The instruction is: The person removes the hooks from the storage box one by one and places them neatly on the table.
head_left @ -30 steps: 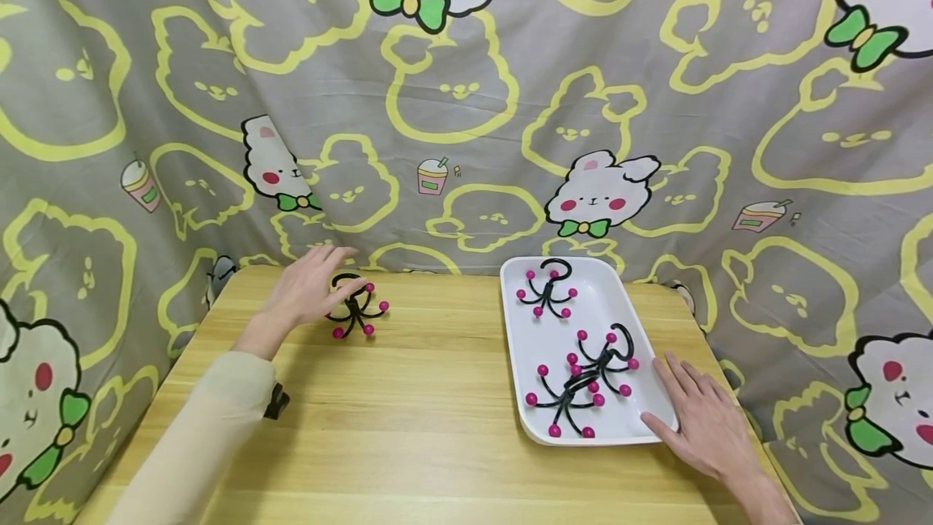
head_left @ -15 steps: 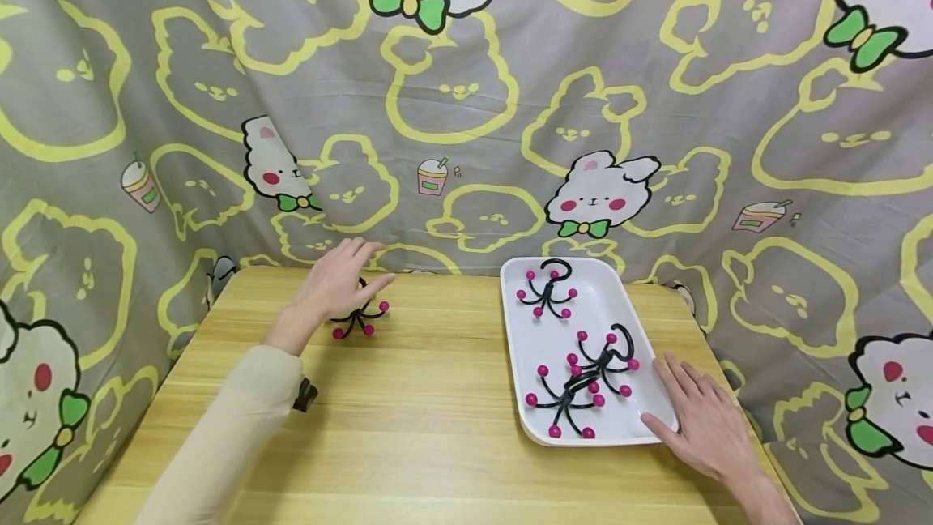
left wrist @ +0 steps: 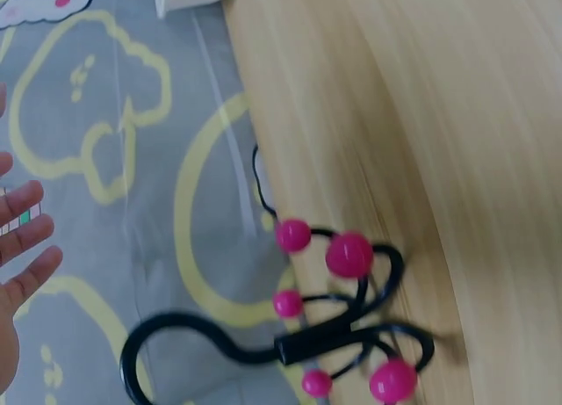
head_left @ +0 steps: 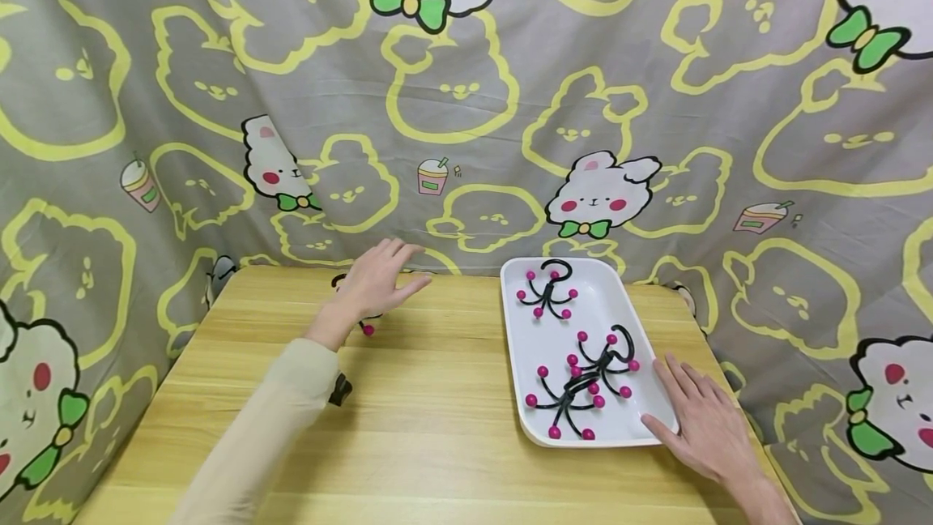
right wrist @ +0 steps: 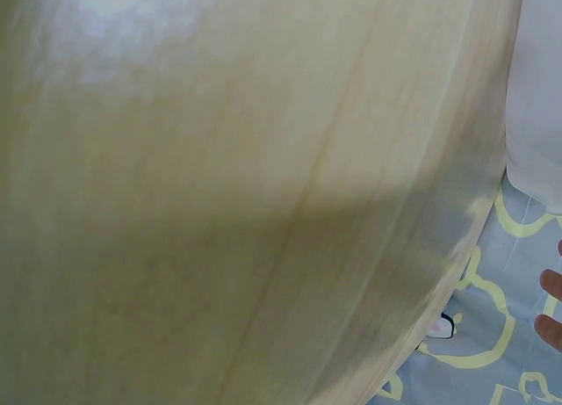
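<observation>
The left hand (head_left: 375,282) has been carried rightward since the earlier frames, and by it the loose black hook with pink balls (left wrist: 314,342) is now mostly covered in the head view. Half a second ago three of its balls were shown there plainly, and a second ago more; now only a bit of the black curve and one clear ball are left uncovered. No shift of the hook itself is seen: the ball toward the near side is found at the same spot on the bench (head_left: 423,395), near the far edge on the left. In the left wrist view the hook is seen well apart from the hand, whose fingers are held out straight and gripping nothing.

The right hand (head_left: 705,424) has been kept in place, laid with extended fingers against the right rim of the white tray (head_left: 530,339); nothing is gripped by it. The tray and its three similar hooks have been left unmoved: one at the far end (head_left: 548,293), and two crossed over each other nearer, the right one (head_left: 603,361) and the left one (head_left: 565,399). The pale sleeve (head_left: 266,420) has been brought rightward with the arm.
</observation>
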`<state>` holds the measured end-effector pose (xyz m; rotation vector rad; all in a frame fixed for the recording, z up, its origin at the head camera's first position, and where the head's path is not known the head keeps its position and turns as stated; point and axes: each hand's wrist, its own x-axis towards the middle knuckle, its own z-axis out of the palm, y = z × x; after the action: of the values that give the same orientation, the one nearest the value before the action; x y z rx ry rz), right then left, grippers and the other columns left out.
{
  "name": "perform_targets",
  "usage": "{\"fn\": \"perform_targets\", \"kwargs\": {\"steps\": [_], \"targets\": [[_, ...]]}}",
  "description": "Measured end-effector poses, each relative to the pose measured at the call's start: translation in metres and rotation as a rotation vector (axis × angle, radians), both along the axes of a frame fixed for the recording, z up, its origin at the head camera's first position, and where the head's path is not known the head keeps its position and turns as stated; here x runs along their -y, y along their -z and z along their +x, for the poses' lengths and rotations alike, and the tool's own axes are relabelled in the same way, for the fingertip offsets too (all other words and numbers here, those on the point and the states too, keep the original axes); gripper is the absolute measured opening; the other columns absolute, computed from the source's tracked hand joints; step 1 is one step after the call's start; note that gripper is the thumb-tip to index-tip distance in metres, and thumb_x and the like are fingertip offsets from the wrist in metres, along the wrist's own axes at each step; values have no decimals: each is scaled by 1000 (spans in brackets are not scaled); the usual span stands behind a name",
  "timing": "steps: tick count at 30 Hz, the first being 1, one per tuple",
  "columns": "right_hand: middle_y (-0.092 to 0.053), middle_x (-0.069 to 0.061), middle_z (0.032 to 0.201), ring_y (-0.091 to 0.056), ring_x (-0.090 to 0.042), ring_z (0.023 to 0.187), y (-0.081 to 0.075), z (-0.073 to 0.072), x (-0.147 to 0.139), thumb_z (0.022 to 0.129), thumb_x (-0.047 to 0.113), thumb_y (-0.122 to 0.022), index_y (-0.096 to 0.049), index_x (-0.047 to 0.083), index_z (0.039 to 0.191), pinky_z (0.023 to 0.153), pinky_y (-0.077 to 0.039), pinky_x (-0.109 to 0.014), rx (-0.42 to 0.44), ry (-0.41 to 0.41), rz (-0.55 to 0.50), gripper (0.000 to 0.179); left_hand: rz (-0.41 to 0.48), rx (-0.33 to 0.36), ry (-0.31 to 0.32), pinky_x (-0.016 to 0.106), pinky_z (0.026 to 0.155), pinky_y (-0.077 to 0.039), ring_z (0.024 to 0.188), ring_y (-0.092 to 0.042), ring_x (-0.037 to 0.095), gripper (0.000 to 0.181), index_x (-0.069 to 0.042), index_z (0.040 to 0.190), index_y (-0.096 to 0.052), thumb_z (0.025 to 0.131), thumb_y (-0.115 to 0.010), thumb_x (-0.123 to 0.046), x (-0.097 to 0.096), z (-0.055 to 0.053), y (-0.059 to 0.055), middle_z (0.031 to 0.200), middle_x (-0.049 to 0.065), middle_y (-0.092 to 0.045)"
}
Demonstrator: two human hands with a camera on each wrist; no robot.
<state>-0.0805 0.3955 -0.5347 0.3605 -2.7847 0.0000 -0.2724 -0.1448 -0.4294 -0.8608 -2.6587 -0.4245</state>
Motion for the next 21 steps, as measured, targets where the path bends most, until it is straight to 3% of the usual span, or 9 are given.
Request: {"fn": "perform_targets", "kwargs": {"steps": [15, 21], "targets": [[-57, -22, 153, -53, -43, 136, 0, 0, 1, 83, 63, -75, -51, 9, 154, 109, -39, -56, -7, -5, -2, 93, -8, -38, 65, 44, 99, -57, 115, -65, 28, 58, -9, 140, -62, 102, -63, -52, -52, -8, 11, 125, 11, -69], [-57, -22, 153, -53, -43, 136, 1, 0, 1, 83, 62, -75, -51, 9, 154, 109, -38, -55, -6, -7, -6, 92, -1, -3, 82, 46, 101, -57, 121, -64, 30, 59, -9, 141, -62, 102, -61, -54, -77, -11, 14, 131, 11, -68]]}}
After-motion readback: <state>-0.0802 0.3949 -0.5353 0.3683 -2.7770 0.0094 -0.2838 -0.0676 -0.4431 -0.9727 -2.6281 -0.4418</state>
